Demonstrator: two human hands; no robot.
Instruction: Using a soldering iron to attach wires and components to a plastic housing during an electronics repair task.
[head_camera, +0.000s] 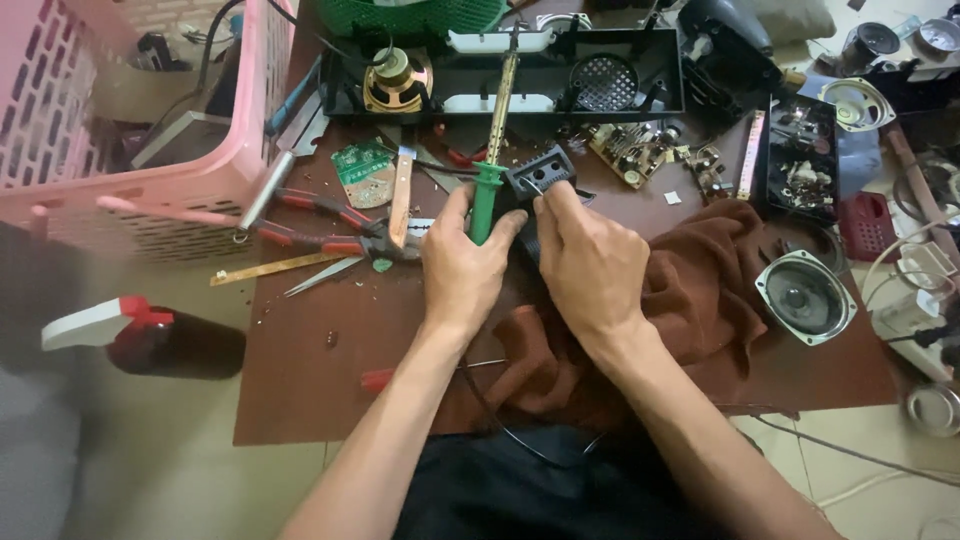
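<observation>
Two hands busy, left hand (462, 262) gripping green-handled soldering iron (489, 195); right hand (587, 258) clasping black plastic part (538, 175); pink basket (150, 190) alongside

My two arms come up from the near edge toward the middle of the scene, both bare from the elbow to the fingertips, with no sleeve reaching down either forearm. My left hand (462, 268) wears no glove, ring, watch or band, and my right hand (590, 262) is just as plain, its wrist uncovered too. My fingernails are cut short and unpainted. Tendons and knuckles stand out on the backs of both. Near the bottom, between my forearms, shows the dark, nearly black cloth of my clothing (520, 490), plain and unpatterned.
</observation>
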